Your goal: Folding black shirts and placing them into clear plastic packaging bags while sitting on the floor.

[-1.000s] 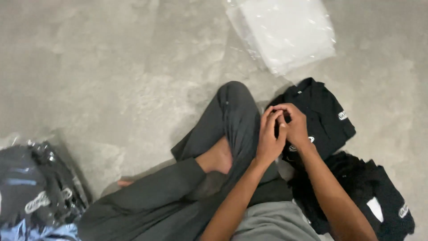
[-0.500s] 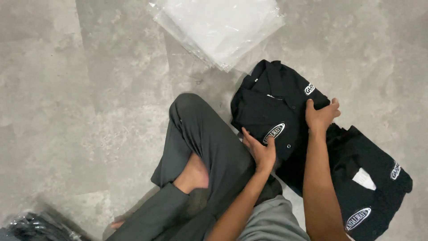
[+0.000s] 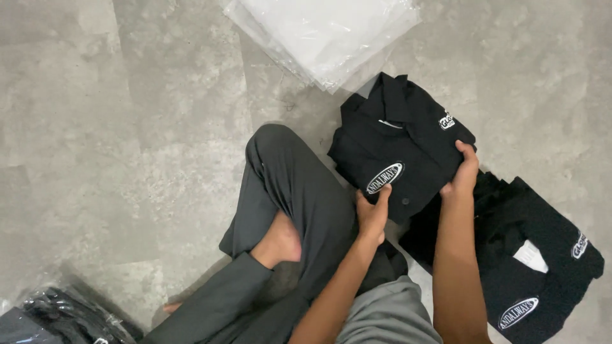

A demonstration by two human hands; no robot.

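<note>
A folded black collared shirt with a white oval patch lies on the concrete floor in front of my crossed legs. My left hand grips its near left edge beside the patch. Its right edge is held by my right hand, fingers curled over the fabric. A second black shirt with a white tag lies partly under it to the right.
A stack of clear plastic bags lies at the top of the view. Bagged dark garments sit at the bottom left. My grey trouser legs and a bare foot fill the middle.
Both hands moved apart from a spot together on the shirt to its left and right edges. The view shifted so the shirt sits nearer the middle.
</note>
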